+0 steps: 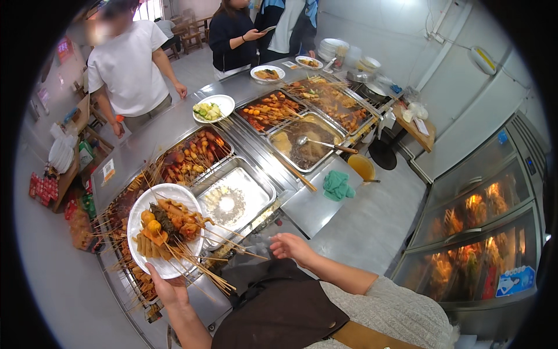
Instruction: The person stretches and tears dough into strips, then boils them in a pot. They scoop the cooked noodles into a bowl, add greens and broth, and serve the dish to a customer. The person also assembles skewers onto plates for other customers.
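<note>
My left hand (168,285) holds up a white plate (141,198) from beneath its near edge. Skewered food, with fish balls, dark greens and rolled pieces, lies on the plate (163,224), its bamboo sticks jutting over the right rim. Near the apron, my right hand (287,248) is free, fingers apart and slightly curled, touching nothing visible. Behind the plate are a tray of skewers in red broth (196,157) and a steel tray holding shallow liquid (237,196). Farther right, a ladle (320,143) rests across a tray of broth (287,152).
Across the steel counter (192,96) stand a person in white (126,65) and two other people. Plates of food (220,104) sit along its far edge. A green cloth (338,185) lies on a side shelf, by a yellow container (362,165). A glass-door fridge (475,227) stands right.
</note>
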The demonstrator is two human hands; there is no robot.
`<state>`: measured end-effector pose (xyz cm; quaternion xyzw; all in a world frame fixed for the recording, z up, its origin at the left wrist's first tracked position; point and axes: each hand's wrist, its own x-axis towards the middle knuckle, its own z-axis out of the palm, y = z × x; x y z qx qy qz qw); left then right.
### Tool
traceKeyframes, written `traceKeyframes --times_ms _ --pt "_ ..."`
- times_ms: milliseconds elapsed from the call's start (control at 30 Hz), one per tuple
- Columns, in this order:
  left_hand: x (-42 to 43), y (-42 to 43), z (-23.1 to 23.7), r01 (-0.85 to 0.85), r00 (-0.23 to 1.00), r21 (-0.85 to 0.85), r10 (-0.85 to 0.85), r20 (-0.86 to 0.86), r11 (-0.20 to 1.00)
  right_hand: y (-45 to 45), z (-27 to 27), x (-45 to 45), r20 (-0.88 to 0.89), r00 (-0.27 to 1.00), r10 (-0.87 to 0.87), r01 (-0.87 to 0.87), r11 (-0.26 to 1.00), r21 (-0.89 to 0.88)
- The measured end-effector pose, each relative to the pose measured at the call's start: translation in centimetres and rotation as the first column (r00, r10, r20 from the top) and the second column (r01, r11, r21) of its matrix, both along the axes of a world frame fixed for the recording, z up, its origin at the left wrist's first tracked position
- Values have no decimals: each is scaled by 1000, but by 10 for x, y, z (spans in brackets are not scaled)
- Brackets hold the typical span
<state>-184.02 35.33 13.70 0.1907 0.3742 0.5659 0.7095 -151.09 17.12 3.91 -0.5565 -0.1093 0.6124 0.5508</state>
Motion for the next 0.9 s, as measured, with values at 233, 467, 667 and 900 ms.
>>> traceKeyframes --times_ms 233,467,667,900 --pt "13 -8 2 -72 997 -42 73 6 996 43 30 14 64 984 169 -175 978 110" --pt "41 -9 8 -124 992 -7 124 17 992 50 38 47 128 982 138 -155 978 137" --pt "62 -2 13 -103 995 28 102 23 994 51 39 74 123 990 62 -79 988 135" --pt "77 7 5 -75 996 23 73 57 997 43 43 88 135 991 24 -43 989 141"
